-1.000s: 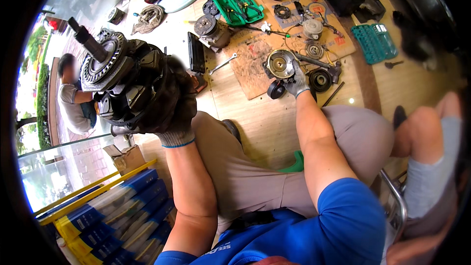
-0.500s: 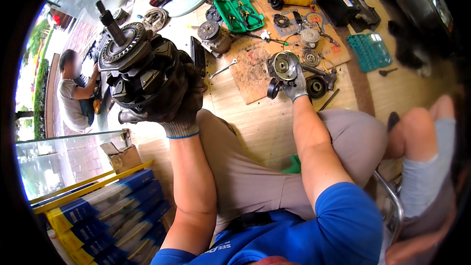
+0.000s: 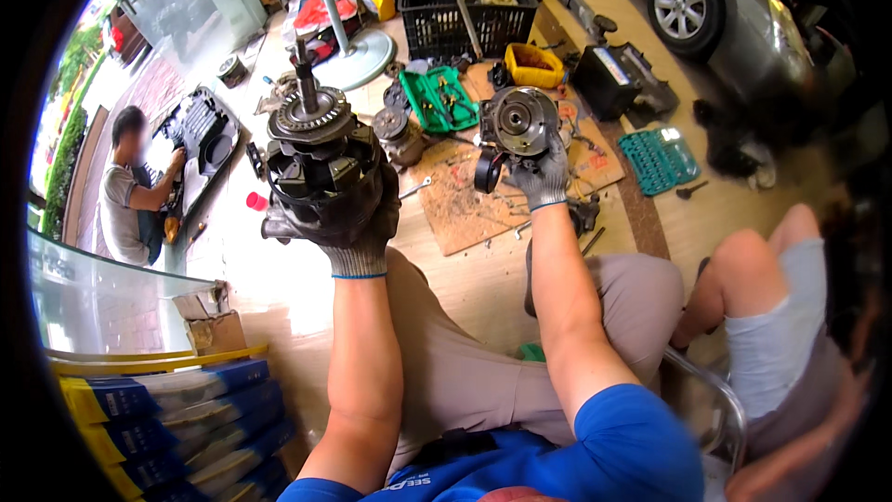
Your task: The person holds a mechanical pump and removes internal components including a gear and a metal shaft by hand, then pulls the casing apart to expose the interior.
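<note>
My gloved left hand (image 3: 362, 246) is closed round the underside of a dirty alternator body (image 3: 321, 193). It stands upright in that hand, a claw-pole rotor inside and its shaft (image 3: 307, 82) pointing up. To the right, my gloved right hand (image 3: 546, 178) grips a round metal alternator end cover (image 3: 522, 119), whose circular inner side with a central bearing seat faces me. A small black ring-shaped part (image 3: 488, 170) is at the cover's lower left. Both pieces are held up off the floor, apart from each other. The fingers of both hands are largely hidden behind the parts.
Beyond lie a cardboard sheet (image 3: 455, 209), a wrench (image 3: 415, 188), an open green tool case (image 3: 437, 98), a teal socket set (image 3: 658, 163), a yellow container (image 3: 534, 65), a battery (image 3: 606, 79) and black crates (image 3: 465, 19). A person (image 3: 139, 186) crouches at left; another sits at right.
The alternator body has moved away from me and slightly right, its shaft now more upright. The end cover is lifted higher off the floor parts. My view has shifted, showing more of the car.
</note>
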A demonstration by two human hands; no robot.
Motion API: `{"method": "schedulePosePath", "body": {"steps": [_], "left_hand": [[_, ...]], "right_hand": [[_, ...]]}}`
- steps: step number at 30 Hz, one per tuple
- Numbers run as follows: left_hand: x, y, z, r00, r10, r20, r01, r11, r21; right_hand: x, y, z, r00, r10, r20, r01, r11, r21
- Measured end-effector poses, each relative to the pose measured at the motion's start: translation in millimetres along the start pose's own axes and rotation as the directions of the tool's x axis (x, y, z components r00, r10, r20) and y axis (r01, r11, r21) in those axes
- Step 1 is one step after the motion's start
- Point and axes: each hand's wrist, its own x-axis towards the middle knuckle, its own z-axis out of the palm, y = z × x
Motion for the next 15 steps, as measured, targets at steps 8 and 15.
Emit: {"method": "schedulePosePath", "body": {"steps": [8, 15], "left_hand": [[-7.2, 4.8, -1.1, 0.934, 0.247, 0.259, -0.354, 0.737, 0.575], [-8.8, 16.1, -7.5, 0.616, 0.125, 0.778, -0.389, -0.81, 0.438]], "right_hand": [[-18.3, -9.7, 103.5, 0.978, -0.074, 0.194, 0.07, 0.997, 0.025], [-44.7, -16.4, 191.3, 0.899, -0.181, 0.399, 0.262, 0.952, -0.156]]}}
